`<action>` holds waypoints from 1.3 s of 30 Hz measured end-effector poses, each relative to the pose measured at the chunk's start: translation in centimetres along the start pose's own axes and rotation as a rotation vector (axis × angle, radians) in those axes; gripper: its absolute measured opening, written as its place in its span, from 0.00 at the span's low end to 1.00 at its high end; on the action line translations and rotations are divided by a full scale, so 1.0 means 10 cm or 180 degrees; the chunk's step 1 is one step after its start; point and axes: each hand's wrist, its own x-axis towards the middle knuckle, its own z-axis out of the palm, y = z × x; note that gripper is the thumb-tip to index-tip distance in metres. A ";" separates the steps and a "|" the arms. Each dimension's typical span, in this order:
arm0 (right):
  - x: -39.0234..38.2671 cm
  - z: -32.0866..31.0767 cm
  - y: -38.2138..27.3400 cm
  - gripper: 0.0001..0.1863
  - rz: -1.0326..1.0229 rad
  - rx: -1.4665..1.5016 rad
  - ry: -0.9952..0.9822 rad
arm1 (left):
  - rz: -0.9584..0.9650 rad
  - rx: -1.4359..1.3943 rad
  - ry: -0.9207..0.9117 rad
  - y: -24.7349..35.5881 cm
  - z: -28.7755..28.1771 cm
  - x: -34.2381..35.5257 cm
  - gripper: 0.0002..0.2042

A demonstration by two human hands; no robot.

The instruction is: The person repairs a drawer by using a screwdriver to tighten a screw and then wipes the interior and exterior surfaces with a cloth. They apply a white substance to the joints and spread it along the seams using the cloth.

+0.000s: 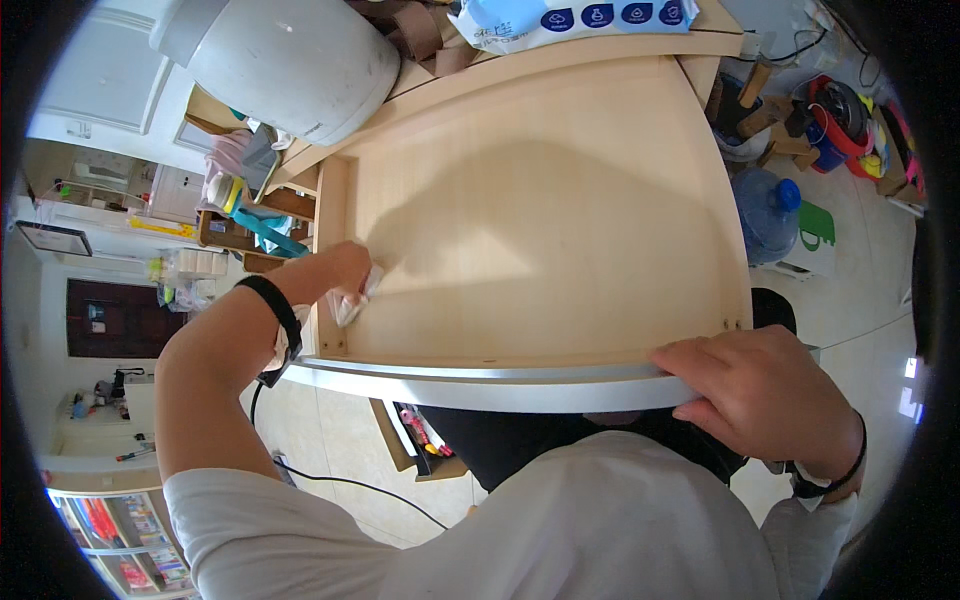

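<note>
A pulled-out wooden drawer [560, 300] with a pale, bare bottom lies in front of me. In its near left corner my left hand [348, 268] is closed on a crumpled white wipe [357, 300], pressed against the drawer bottom by the left side wall. My right hand [745, 385] grips the white front edge [470, 388] of the drawer at its right end, thumb below and fingers over the top. A dark band circles each wrist.
On the top beyond the drawer stand a large white rounded container [290, 65] and a blue-and-white wipes pack [570, 22]. To the right on the floor are a blue water jug [768, 215] and a red bucket [840, 125]. A black cable [360, 485] runs across the floor below.
</note>
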 end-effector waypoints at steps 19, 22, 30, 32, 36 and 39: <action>-0.05 0.11 0.15 0.21 -0.0152 0.0058 -0.0124 | 0.1967 -0.1369 -0.1018 1.42 -1.00 0.45 0.10; -0.03 0.00 0.11 0.21 -0.0011 0.0171 -0.0434 | 0.2252 -0.1418 -0.0819 1.95 -1.75 0.40 0.09; -0.42 -0.05 0.39 0.19 -0.0552 0.0468 0.0656 | 0.2564 -0.1736 0.1038 2.87 -2.79 0.41 0.12; -0.53 -0.06 0.51 0.20 -0.0455 0.0590 0.0634 | 0.2749 -0.1488 0.1512 2.83 -2.73 0.37 0.11; -0.56 0.04 0.66 0.20 -0.0573 0.0931 0.0722 | 0.2766 -0.0953 0.2178 2.60 -2.88 0.43 0.08; -0.54 0.07 0.65 0.19 -0.0581 0.1067 0.0732 | 0.2694 -0.1262 0.2455 2.23 -2.98 0.72 0.06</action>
